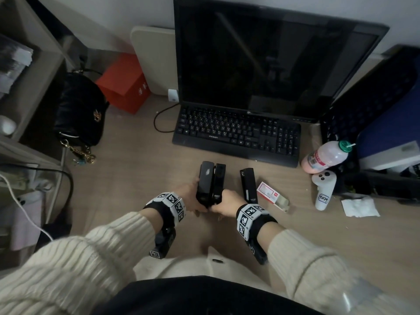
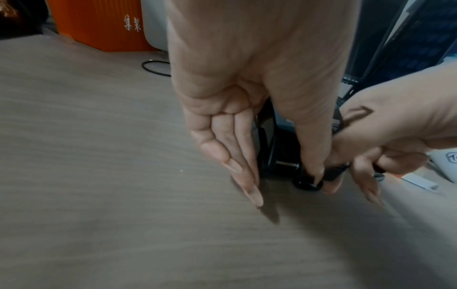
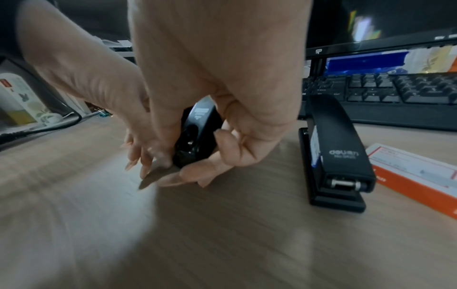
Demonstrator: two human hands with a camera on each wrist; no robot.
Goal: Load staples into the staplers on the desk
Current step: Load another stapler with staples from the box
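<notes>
A glossy black stapler [image 1: 210, 181] lies on the wooden desk [image 1: 136, 173], its top swung open beside its base. Both hands hold its near, hinge end. My left hand [image 1: 192, 197] grips it, fingers along the left side and thumb on the right; in the left wrist view the stapler [image 2: 269, 156] shows between them. My right hand [image 1: 225, 203] pinches the same end [image 3: 197, 133] with curled fingers. A second, matte black stapler [image 1: 248, 185] [image 3: 338, 152] lies closed just to the right. A red and white staple box [image 1: 268, 193] [image 3: 415, 176] sits beyond it.
A black keyboard [image 1: 236, 133] and a dark monitor [image 1: 261, 60] stand behind the staplers. At the right lie a pink bottle [image 1: 327, 156], a white controller [image 1: 323, 189] and a crumpled tissue [image 1: 360, 206]. A black bag [image 1: 79, 110] and a red box [image 1: 123, 83] sit at the left.
</notes>
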